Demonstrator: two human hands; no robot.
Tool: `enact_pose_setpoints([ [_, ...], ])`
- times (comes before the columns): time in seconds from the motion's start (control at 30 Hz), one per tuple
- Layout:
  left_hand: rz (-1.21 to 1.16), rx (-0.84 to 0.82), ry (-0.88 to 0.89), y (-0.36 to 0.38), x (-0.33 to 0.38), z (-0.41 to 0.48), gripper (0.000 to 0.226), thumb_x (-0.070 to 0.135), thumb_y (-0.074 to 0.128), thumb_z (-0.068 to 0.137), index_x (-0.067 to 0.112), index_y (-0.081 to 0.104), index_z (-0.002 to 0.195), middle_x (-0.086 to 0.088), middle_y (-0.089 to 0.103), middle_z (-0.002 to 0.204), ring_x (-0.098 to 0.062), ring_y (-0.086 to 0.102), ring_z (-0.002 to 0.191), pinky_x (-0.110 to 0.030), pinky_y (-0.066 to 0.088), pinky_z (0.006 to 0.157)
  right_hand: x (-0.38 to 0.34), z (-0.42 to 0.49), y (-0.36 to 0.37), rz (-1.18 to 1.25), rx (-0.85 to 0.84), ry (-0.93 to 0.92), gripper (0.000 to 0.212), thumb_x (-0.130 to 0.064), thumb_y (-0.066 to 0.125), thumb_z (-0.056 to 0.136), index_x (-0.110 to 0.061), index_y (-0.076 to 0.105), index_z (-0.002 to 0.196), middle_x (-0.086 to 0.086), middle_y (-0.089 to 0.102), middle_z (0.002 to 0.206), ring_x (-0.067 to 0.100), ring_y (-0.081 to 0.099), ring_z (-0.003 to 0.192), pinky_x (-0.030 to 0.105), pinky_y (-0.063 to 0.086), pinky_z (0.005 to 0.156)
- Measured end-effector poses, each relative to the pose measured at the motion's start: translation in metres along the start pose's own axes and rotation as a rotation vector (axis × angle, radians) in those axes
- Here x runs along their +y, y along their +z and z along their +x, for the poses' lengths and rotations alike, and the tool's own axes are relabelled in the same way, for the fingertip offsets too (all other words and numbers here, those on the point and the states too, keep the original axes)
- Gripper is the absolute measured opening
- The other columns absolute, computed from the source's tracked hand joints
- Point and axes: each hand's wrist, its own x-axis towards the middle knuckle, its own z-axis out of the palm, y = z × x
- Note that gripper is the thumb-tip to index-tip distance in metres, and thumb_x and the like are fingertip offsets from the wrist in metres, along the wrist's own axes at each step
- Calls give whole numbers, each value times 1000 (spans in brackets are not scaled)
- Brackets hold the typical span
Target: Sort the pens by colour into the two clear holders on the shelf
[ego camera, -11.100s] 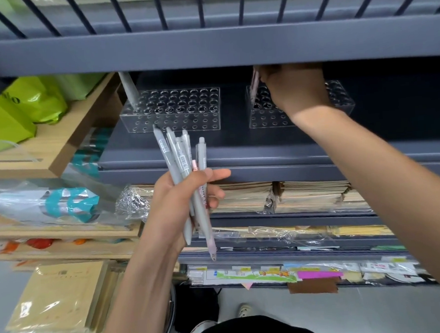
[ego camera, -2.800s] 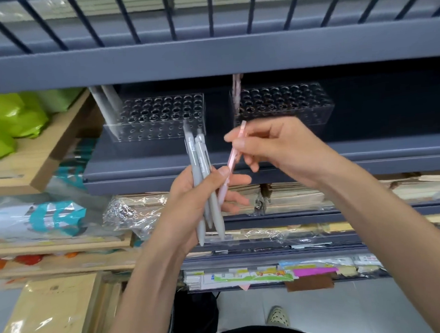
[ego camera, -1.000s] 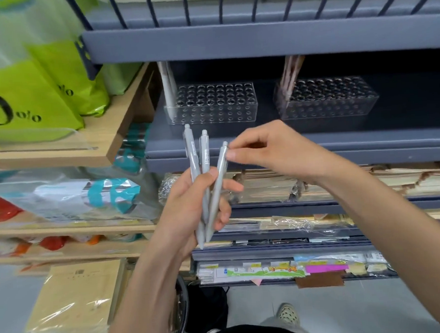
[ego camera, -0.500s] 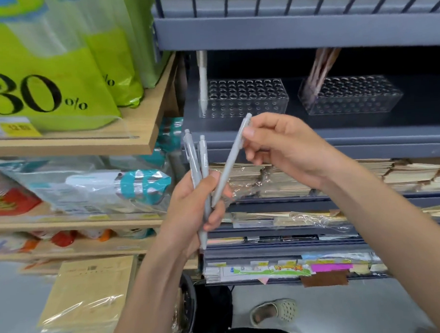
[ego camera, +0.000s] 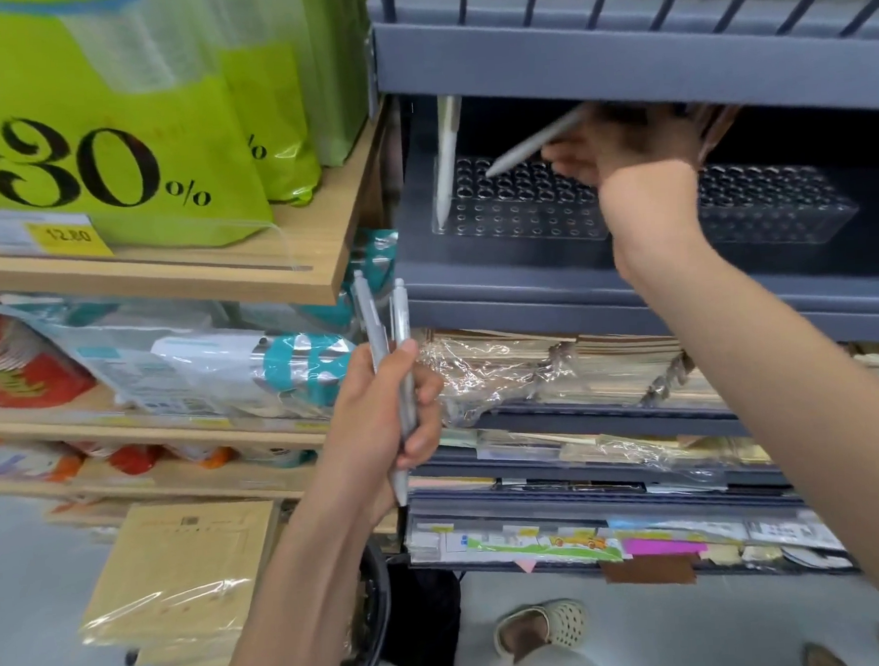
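1. Lower centre of the frame: left hand (ego camera: 381, 418), fingers curled round a pair of grey pens (ego camera: 396, 366). The pens stand nearly upright and side by side, clicker ends up. The barrels are matte light grey, and one tip shows below the fist.

2. Middle right, behind that hand: stacks of film-wrapped notebooks (ego camera: 558, 366) on a lower shelf.

3. Upper right of centre: right hand (ego camera: 633, 166), reached in under the edge of the shelf above and clenched on a third grey pen (ego camera: 534, 144). This pen is tilted, tip down and to the left, over the holes of the first holder. Whether the tip touches the holder cannot be told. Its finish is the same light grey as the pair.

4. Upper centre, on the grey shelf (ego camera: 528, 301): first clear holder (ego camera: 518, 231), a transparent rectangular block with rows of round holes. It holds a pale grey pen (ego camera: 448, 157), upright at its left end, with the top hidden by the shelf edge above.

5. Upper right, same shelf, beside the first: second clear holder (ego camera: 780, 224), same pattern. It holds pinkish pens (ego camera: 721, 127) leaning at its left end. They are blurred and partly hidden by the right hand, so their number cannot be told.

6. Upper left: wooden shelf (ego camera: 166, 280) carrying green bags (ego camera: 104, 96) printed "30%", with a yellow price tag (ego camera: 66, 234) reading 12.80.
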Motion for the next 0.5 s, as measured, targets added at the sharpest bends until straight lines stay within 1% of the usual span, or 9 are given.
enact_pose_setpoints([
  [0.07, 15, -20, 10, -2, 0, 0, 16, 27, 47, 104, 17, 39, 95, -3, 48, 66, -8, 30, 33, -16, 25, 28, 7, 17, 8, -5, 29, -7, 19, -1, 53, 97, -9, 58, 81, 5, 67, 74, 15, 68, 59, 27, 57, 63],
  [0.1, 32, -34, 16, -3, 0, 0, 19, 29, 47, 104, 14, 39, 97, -2, 49, 65, -8, 30, 32, -16, 25, 28, 12, 24, 12, -35, 24, -27, 23, -2, 54, 97, -11, 59, 77, 4, 68, 72, 16, 68, 61, 28, 57, 65],
  [0.2, 75, -54, 50, -6, -1, -2, 23, 36, 56, 96, 15, 46, 93, -3, 54, 69, -9, 34, 34, -16, 28, 30, 24, 36, 20, -258, -41, -85, 29, -14, 55, 98, -22, 63, 71, -9, 70, 71, 15, 71, 74, 31, 58, 79],
  [0.23, 86, -47, 64, -7, -1, -2, 24, 38, 58, 94, 17, 48, 90, -2, 55, 70, -10, 36, 35, -17, 29, 30, 27, 39, 22, -342, -80, -93, 29, -19, 54, 99, -25, 63, 72, -14, 70, 73, 9, 71, 76, 27, 56, 79],
  [0.3, 96, -31, 73, -9, -1, -2, 25, 41, 62, 91, 19, 52, 87, -2, 55, 68, -13, 40, 37, -19, 31, 32, 27, 44, 27, -504, -154, -105, 29, -27, 49, 100, -29, 61, 74, -18, 69, 76, -4, 67, 74, 13, 50, 73],
  [0.33, 98, -25, 71, -9, -2, -2, 25, 43, 63, 90, 20, 54, 86, -2, 55, 67, -14, 41, 38, -20, 32, 33, 26, 46, 31, -591, -184, -122, 29, -29, 47, 101, -29, 60, 75, -17, 69, 79, -5, 67, 76, 14, 49, 75],
  [0.4, 122, -10, 69, -11, -2, -1, 28, 46, 65, 87, 19, 57, 88, -2, 57, 67, -15, 43, 40, -21, 33, 35, 26, 52, 33, -744, -260, -169, 31, -30, 42, 102, -23, 63, 80, -10, 71, 89, 7, 68, 89, 28, 49, 91],
  [0.43, 135, -1, 72, -11, -3, 0, 29, 46, 65, 87, 18, 57, 91, -2, 58, 68, -15, 44, 41, -21, 34, 36, 25, 54, 34, -806, -308, -179, 32, -31, 40, 102, -18, 67, 88, -5, 72, 97, 14, 67, 96, 34, 47, 96],
  [0.5, 147, 3, 88, -10, -5, 1, 27, 42, 64, 90, 16, 58, 95, -4, 60, 70, -15, 44, 41, -20, 34, 36, 23, 56, 36, -894, -380, -129, 39, -39, 37, 101, -16, 68, 105, 1, 71, 109, 19, 65, 104, 34, 47, 98],
])
